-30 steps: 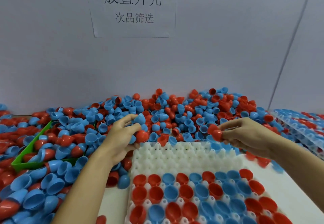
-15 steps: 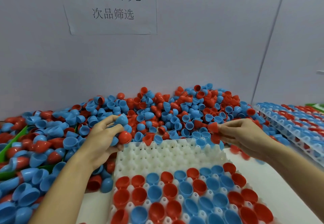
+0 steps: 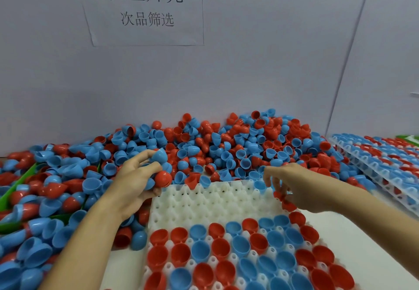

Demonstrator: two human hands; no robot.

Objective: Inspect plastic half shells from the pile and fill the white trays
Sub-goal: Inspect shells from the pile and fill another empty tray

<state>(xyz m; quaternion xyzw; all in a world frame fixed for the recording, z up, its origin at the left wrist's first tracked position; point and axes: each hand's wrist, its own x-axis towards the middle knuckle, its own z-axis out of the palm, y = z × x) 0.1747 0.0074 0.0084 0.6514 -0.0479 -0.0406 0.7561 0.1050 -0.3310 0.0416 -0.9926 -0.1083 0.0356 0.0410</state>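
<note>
1. Head view: half a second ago the right hand (image 3: 292, 185) was pinching a red shell up at the pile's edge; now it has dropped to the far right corner of the white tray (image 3: 210, 201), about 2 o'clock from the tray's centre, fingers hanging downward and spread
2. I judge that to mean a shell is being seated or has just been let go, so the filling is moving on into the tray's empty far rows
3. A blue half shell (image 3: 259, 184) sits in a pocket touching those fingertips at their 9 o'clock side; red shells (image 3: 280, 195) lie under the palm, and whether the fingers clamp any of them I cannot tell
4. The left hand (image 3: 133, 181) has kept its place at the tray's 10 o'clock corner, fingers curled round a clutch of shells: a blue shell (image 3: 159, 155) pinched at the fingertips and a red shell (image 3: 163, 178) against the thumb
5. The pile (image 3: 226, 147) lies at 12 o'clock beyond the tray; the near rows already hold red and blue shells, while a filled tray (image 3: 383, 153) stands at 3 o'clock
</note>
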